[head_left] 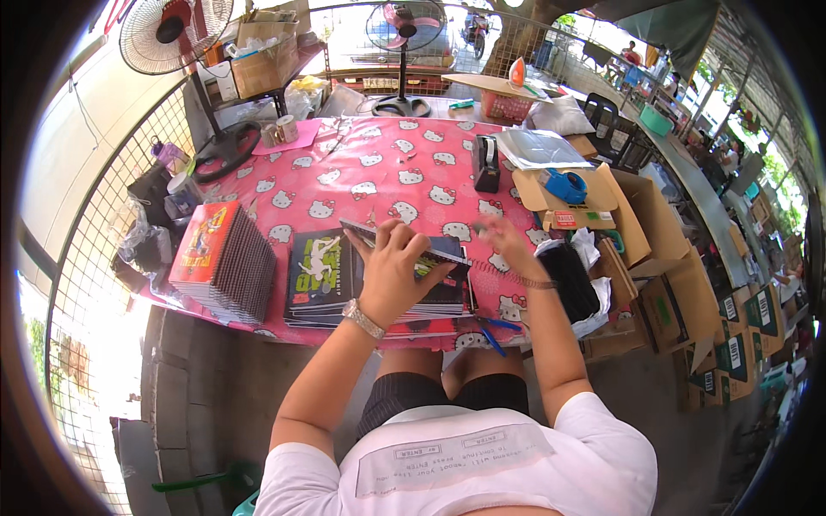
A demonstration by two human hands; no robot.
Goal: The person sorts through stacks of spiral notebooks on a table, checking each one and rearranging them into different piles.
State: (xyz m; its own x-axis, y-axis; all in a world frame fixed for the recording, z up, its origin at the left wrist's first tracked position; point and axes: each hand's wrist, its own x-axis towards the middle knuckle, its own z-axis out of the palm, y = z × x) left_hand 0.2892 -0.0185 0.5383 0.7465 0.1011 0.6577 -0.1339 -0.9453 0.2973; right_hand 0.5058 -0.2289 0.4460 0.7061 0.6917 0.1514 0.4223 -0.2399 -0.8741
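My left hand (393, 262), a watch on its wrist, grips a thin dark-covered book (446, 253) tilted up above a stack of books. That stack (317, 268) has black covers with green and white print. From the held book's right end a thin spiral binding coil (501, 273) stretches toward my right wrist. Beside it, my right hand (509, 248) is raised and blurred, so its fingers cannot be read clearly. Blue-handled pliers (494, 335) lie at the table's near edge, just right of the stack.
Spiral-bound notebooks with red covers (206, 245) are piled at left. On the right are a bundle of black coils (568, 279), open cardboard boxes (662, 215), a blue tape dispenser (564, 185) and a black one (486, 165). Standing fans (403, 52) are at the back.
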